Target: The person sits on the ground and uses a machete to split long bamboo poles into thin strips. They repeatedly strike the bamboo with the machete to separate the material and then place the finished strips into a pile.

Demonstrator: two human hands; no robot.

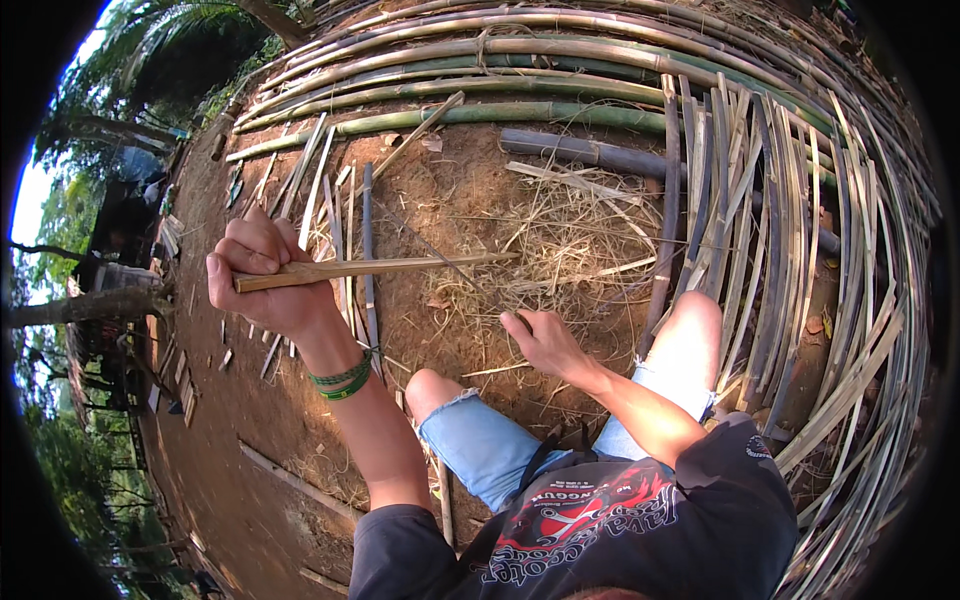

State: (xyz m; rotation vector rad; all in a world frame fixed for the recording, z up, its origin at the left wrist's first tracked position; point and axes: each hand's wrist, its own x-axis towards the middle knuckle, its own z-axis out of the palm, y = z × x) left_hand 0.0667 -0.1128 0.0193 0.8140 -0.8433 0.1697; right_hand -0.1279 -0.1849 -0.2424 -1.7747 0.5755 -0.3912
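Observation:
My left hand [268,270], raised at the left with green bands on its wrist, is closed around the thick end of a split bamboo strip [370,267]. From there the strip runs to the right, narrowing to a tip over the ground. My right hand [548,345], near my knees, is wrapped round the handle of a knife [468,277], the handle mostly hidden by the fingers. Its long, thin, dark blade points up and to the left and crosses the strip; whether they touch I cannot tell. Beneath them lies a heap of bamboo shavings [570,235].
Long bamboo poles [500,116] lie in rows at the far side. Many split bamboo slats [790,200] are stacked along the right, beside my knee. Loose strips [318,185] and offcuts lie on the dirt ground [240,370] at the left. Trees [85,290] stand beyond.

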